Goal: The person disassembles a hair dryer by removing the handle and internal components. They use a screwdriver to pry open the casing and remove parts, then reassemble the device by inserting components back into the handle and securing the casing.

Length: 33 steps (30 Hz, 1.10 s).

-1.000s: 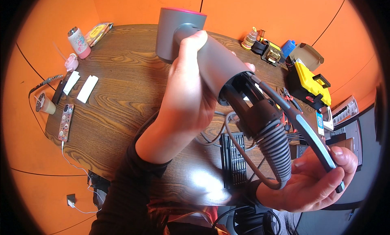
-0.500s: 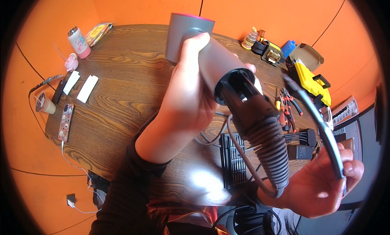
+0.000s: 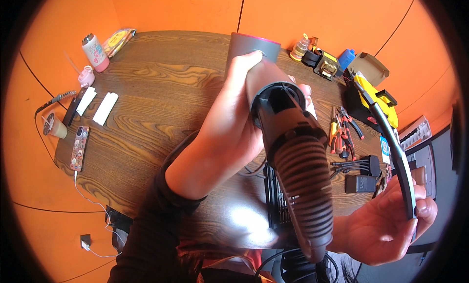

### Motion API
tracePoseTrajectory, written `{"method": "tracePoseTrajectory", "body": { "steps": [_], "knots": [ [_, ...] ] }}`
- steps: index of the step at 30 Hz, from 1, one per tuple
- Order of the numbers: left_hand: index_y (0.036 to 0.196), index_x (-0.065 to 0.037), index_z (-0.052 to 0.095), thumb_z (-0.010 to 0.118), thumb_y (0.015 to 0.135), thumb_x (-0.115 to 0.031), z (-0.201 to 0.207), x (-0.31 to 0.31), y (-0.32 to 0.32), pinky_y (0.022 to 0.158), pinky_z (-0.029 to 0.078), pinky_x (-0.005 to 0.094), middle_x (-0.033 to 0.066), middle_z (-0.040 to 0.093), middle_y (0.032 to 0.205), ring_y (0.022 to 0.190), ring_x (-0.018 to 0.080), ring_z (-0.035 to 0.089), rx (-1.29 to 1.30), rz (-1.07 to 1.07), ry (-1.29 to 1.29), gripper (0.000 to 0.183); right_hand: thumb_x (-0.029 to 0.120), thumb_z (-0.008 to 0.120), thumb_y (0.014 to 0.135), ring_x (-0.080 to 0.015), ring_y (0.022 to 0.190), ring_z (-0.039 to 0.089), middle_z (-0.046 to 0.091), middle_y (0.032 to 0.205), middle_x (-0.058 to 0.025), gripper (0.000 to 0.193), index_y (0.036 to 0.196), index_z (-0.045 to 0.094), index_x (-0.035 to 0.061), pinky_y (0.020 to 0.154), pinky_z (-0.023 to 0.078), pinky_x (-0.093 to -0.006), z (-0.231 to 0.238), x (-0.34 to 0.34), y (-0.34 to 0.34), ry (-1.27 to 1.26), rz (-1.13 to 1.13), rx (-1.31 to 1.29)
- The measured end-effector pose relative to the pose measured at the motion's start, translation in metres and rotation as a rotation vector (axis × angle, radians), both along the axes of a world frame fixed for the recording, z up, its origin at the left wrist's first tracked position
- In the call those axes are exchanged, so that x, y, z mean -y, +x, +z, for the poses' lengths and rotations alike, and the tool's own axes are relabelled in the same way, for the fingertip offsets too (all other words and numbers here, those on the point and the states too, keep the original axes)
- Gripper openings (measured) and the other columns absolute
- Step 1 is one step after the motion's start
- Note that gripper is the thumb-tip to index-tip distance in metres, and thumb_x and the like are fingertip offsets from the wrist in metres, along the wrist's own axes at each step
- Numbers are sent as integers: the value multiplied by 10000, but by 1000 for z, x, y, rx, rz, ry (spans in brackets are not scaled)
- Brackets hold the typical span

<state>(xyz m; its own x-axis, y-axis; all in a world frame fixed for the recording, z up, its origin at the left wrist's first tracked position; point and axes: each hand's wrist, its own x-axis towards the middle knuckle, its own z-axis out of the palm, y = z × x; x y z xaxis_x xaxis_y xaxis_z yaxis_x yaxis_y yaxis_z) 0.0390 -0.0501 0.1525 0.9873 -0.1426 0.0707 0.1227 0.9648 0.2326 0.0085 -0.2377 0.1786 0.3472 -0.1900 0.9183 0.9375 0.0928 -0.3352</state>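
Observation:
My left hand (image 3: 234,119) is wrapped round the handle of a grey hair dryer (image 3: 266,77) with a pink rim, its thumb lying near the head. The lower end of the handle points toward me, and a black inner part (image 3: 288,124) sticks out of it. From that part runs a ribbed black cord sleeve (image 3: 303,180). Off to the right, my right hand (image 3: 378,229) pinches a long, slim dark tool (image 3: 399,158) by its near end. Its narrow tip points up and away, apart from the dryer; its exact kind is unclear.
Pliers and screwdrivers (image 3: 344,131), a black adapter (image 3: 360,184) and a yellow toolbox (image 3: 376,99) lie at right. A black bit case (image 3: 276,200) is partly hidden under the cord sleeve. At left are a phone (image 3: 79,148), white strips (image 3: 105,108) and a drink cup (image 3: 56,126).
The hair dryer has shifted slightly right and its lower end has tipped more toward me, swinging the cord sleeve left. The tool in my right hand has turned, its tip moving a little right.

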Motion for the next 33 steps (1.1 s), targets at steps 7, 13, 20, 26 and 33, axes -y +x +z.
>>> {"method": "tracePoseTrajectory", "body": {
  "steps": [7,13,20,26,33],
  "knots": [
    [927,3,433,461,866,-389,6,1,-3,778,488,417,130,536,798,828,274,583,-45,66,48,397,132,386,787,-212,653,453,462,694,-164,235,948,438,-31,723,380,-360,-1,0,-5,72,4,-55],
    [932,8,435,456,867,-389,4,-2,-4,780,490,407,132,545,788,824,279,592,4,70,106,404,124,393,786,-231,699,472,482,737,-177,229,950,447,-27,739,395,-360,-2,1,-5,2,97,-25],
    [933,14,438,445,871,-388,3,-5,-3,780,492,397,134,549,789,818,278,595,-25,7,43,407,132,413,783,-211,677,447,482,723,-164,231,947,455,-26,721,377,-332,-2,-1,-6,8,86,-36],
    [925,11,450,449,868,-388,8,-1,-5,781,489,400,127,554,778,814,275,596,-45,95,93,403,131,414,783,-201,664,431,475,704,-155,218,936,452,-20,691,361,-320,-1,-4,-6,14,65,-38],
    [900,1,475,449,866,-405,7,-5,-4,789,484,390,143,554,840,844,264,573,-36,-21,6,408,138,407,794,-169,617,365,448,639,-137,191,916,436,-7,621,308,-307,-1,-5,-4,12,-6,-29]
  ]
}}
